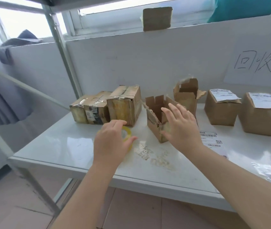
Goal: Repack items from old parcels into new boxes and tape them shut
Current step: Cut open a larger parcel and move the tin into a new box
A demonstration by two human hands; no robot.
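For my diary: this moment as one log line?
left grip: holds tape roll | right grip: open, by torn box | taping: not yet

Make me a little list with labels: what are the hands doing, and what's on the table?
left hand: grips the yellow tape roll
right hand: fingers spread, at the open box; contact unclear
taped parcels: three, side by side, left of the open box
torn box: behind the open box, flaps up
labelled boxes: two in full view at the right, labels on top
loose labels: flat on the table, right of the right hand
crumbs: pale bits near the tape roll
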